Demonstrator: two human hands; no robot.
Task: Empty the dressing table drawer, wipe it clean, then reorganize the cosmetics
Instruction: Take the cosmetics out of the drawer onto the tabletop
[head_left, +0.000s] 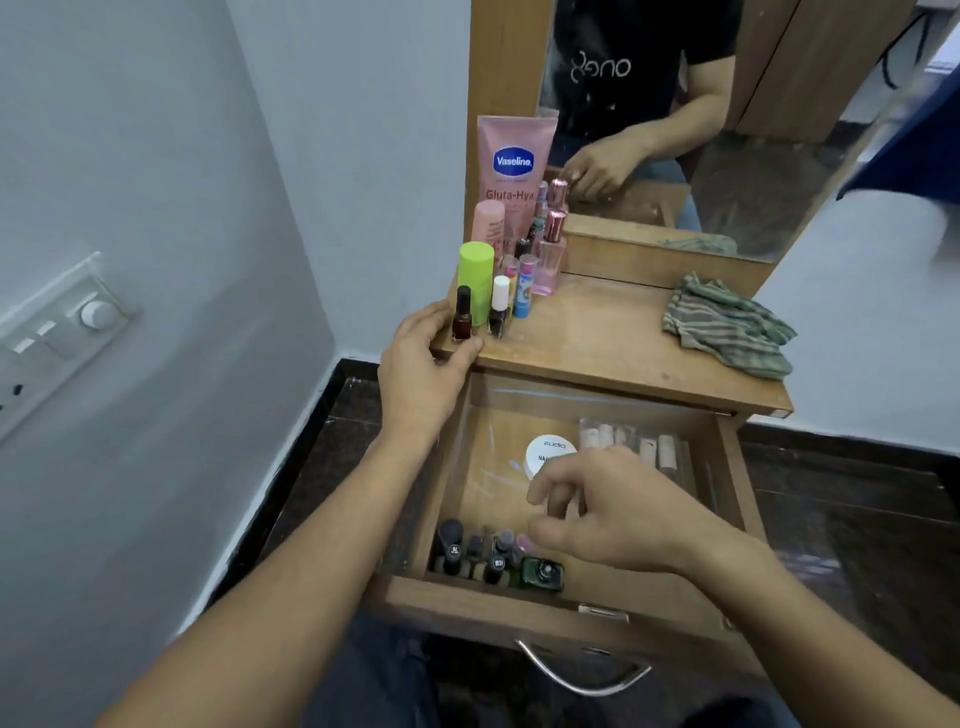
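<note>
The left hand (426, 358) gripped a small dark-red glass nail polish bottle (461, 314) on the near-left corner of the wooden table (597, 338), while the right hand (613, 514), loosely curled and empty, hovered above dark little bottles (467, 556) in the open wooden drawer (519, 597), likely light, slick and fragile, best pinched by their caps.

1 wide-angle view from a head-worn camera: it faces forward and steeply down, close above the open drawer (493, 605), with the tabletop (597, 332) just beyond and the mirror (753, 171) further ahead.
</note>
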